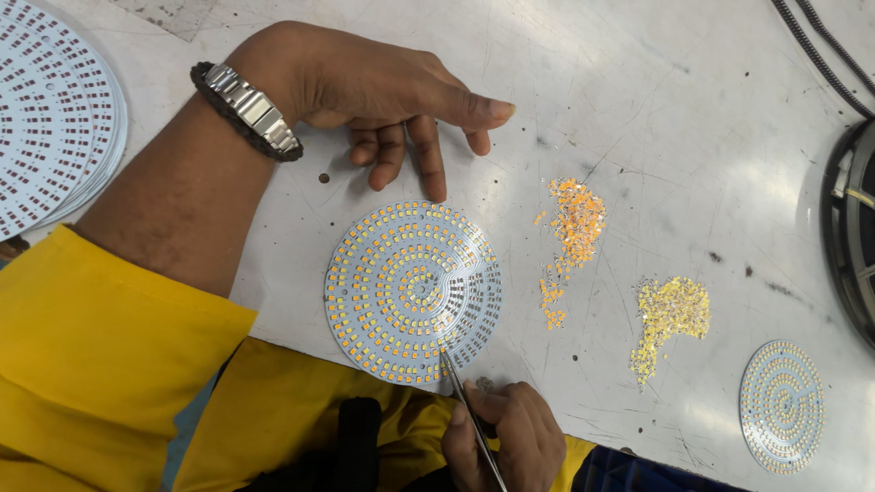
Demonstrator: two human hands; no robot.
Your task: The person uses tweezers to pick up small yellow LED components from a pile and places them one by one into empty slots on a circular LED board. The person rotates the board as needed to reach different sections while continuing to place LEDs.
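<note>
A round white circuit board (412,290) lies near the table's front edge, most of its rings filled with small orange and yellow chips. My left hand (383,96) rests just behind it, fingers spread, one fingertip touching the board's far rim; it holds nothing. A metal watch and dark bracelet (248,111) circle that wrist. My right hand (503,439) at the bottom edge grips thin metal tweezers (465,399), whose tip touches the board's lower right rim.
A loose heap of orange chips (567,239) and one of yellow chips (670,319) lie right of the board. A second filled board (781,406) sits at the right. A stack of bare boards (50,114) is far left. Black cables (820,50) and a dark round device (852,228) stand at the right edge.
</note>
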